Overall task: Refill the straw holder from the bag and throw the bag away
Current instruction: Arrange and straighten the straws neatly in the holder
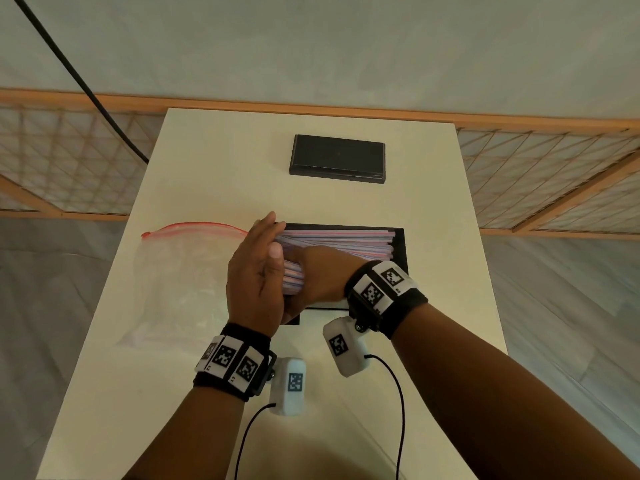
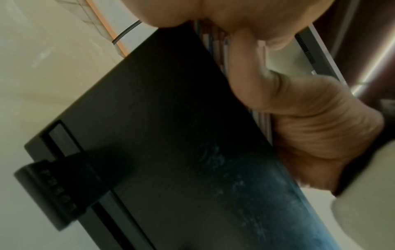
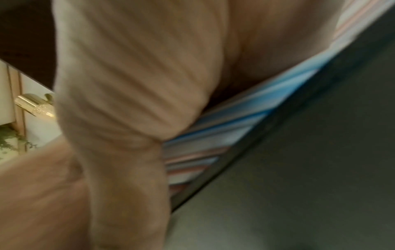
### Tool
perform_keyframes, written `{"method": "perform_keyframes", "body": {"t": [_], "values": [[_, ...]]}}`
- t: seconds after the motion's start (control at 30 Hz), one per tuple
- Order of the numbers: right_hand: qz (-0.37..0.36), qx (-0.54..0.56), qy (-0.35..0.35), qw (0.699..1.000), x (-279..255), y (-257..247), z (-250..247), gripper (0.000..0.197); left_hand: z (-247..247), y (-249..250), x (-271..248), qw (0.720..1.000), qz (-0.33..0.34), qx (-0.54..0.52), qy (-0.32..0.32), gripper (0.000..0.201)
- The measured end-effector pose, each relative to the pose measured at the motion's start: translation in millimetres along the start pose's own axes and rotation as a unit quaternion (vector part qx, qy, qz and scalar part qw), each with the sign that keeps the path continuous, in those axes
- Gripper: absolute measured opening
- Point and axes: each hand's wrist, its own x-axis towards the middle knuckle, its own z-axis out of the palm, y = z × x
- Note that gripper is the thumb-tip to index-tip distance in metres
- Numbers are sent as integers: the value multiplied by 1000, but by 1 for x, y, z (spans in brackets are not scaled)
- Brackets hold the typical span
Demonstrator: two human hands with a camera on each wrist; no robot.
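Note:
The black straw holder [image 1: 400,251] lies open in the middle of the cream table [image 1: 214,161], filled with pink, blue and white striped straws [image 1: 339,239]. My left hand [image 1: 258,268] stands on edge with straight fingers, palm pressed against the straws' left ends. Reaching across from the right, my right hand [image 1: 322,271] curls its fingers round the near bundle of straws. The clear zip bag [image 1: 180,271] with a red seal lies flat to the left of the holder. The left wrist view shows the holder's dark outer wall [image 2: 171,135]. In the right wrist view the straws [image 3: 224,125] lie under my palm.
The holder's black lid [image 1: 337,157] lies farther back on the table. A black cable [image 1: 69,67] hangs at the far left. A wooden lattice screen [image 1: 69,161] runs behind the table. Thin wrist-camera cables trail over the table's near end.

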Motion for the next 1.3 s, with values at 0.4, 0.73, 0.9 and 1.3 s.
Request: {"method": "perform_keyframes", "body": {"t": [0.4, 0.73, 0.9, 1.3], "values": [[20, -23, -42, 999, 8, -11, -12, 74, -4, 1, -1, 999, -21, -32, -15, 55], [13, -6, -56, 998, 4, -22, -21, 57, -8, 0, 0, 998, -37, -15, -40, 55], [6, -33, -55, 998, 4, -26, -22, 56, -6, 1, -2, 998, -62, -21, -22, 52], [19, -119, -22, 992, 13, -22, -8, 38, -6, -9, -8, 996, -20, 48, -66, 62]]}}
